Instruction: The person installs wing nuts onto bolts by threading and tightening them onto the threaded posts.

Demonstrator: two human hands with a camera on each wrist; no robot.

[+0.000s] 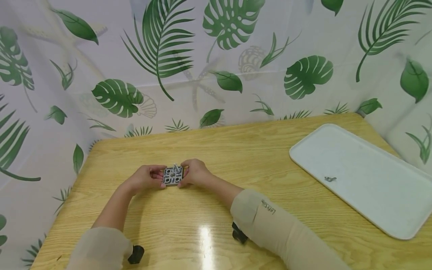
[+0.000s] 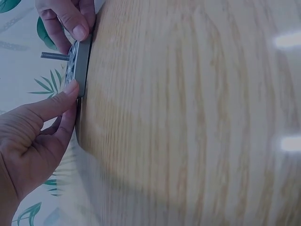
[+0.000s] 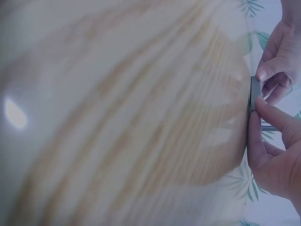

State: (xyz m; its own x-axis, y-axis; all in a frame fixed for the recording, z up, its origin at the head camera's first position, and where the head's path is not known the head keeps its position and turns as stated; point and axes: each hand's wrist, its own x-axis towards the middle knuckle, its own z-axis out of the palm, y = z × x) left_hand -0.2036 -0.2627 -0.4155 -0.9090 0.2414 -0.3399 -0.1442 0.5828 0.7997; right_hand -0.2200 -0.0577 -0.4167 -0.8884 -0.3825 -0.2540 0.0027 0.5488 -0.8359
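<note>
A small square grey plate (image 1: 173,180) with round holes lies low over the wooden table, left of its middle. From its far corner a threaded bolt (image 1: 176,167) sticks up, also seen side-on in the left wrist view as a bolt (image 2: 54,56). My left hand (image 1: 147,177) grips the plate's left side, thumb at the near corner. On the opposite side my right hand (image 1: 197,173) pinches the plate between thumb and fingers. In the right wrist view the plate (image 3: 255,89) shows edge-on, between both hands, its holes hidden.
A white tray (image 1: 368,187) stands on the right of the wooden table (image 1: 236,150), with small metal pieces (image 1: 330,179) near its left edge. Behind and at the sides hangs a leaf-patterned cloth (image 1: 189,116).
</note>
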